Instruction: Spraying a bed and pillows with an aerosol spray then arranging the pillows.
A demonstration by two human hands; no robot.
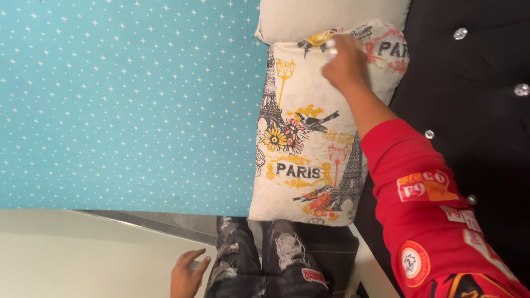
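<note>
A turquoise bed sheet (pixel 121 99) dotted with small white stars fills the left of the view, with a pale floor (pixel 83 254) below its edge. At the bottom edge the left hand (pixel 186 274) hangs beside a leg in ripped black jeans (pixel 276 259), its fingers loosely spread and holding nothing.

At the centre a cream printed pillow (pixel 301 149), patterned with towers, flowers and birds, lies at the head of the bed, up against a plain cream pillow (pixel 331 16) beyond it. The right hand (pixel 345 66), reaching out of a red sleeve (pixel 425 209) with sewn patches, rests on the printed pillow near its far corner. To the right stands a black tufted headboard (pixel 475 110) set with shiny studs (pixel 460 33).

The work in hand appears to be settling or smoothing the printed pillow against the headboard. Shifting it further would likely call for a firm hold on that far corner, and perhaps the free left hand at the near end.

The right hand is blurred, so whether its fingers pinch the fabric or only press on it cannot be told. The plain pillow is cut off at the top edge, and the sleeve hides part of the printed pillow's right side.
</note>
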